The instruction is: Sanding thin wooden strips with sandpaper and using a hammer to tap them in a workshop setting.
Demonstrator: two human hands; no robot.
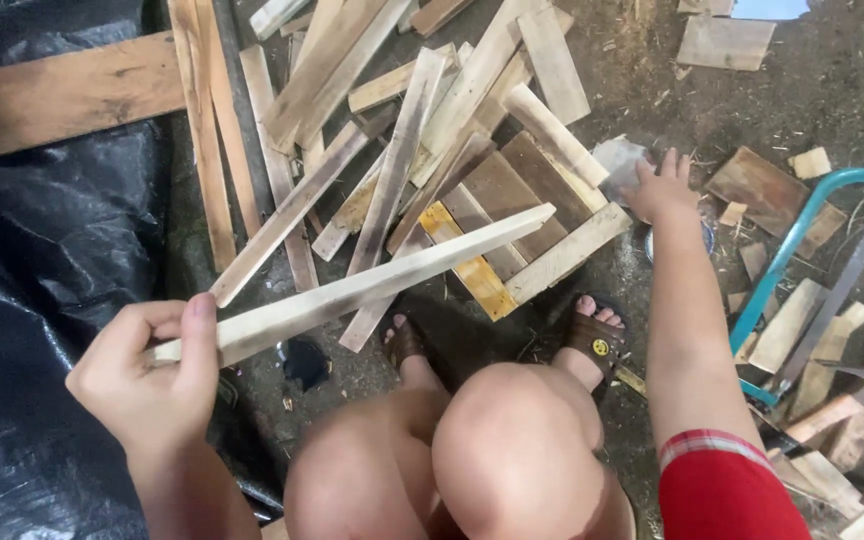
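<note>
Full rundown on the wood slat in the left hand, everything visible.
The slat is a long, thin, pale strip of rough-sawn wood, straight, with a squared far end. It is held nearly level, slanting up and away to the right above the pile of scrap boards. The left hand pinches its near end, thumb on top. Nothing else visibly touches it.

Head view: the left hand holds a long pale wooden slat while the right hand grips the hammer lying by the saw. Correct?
Not quite. In the head view the right hand reaches to the wood-scrap pile; the hammer lies untouched. The left hand does hold the slat.
</note>
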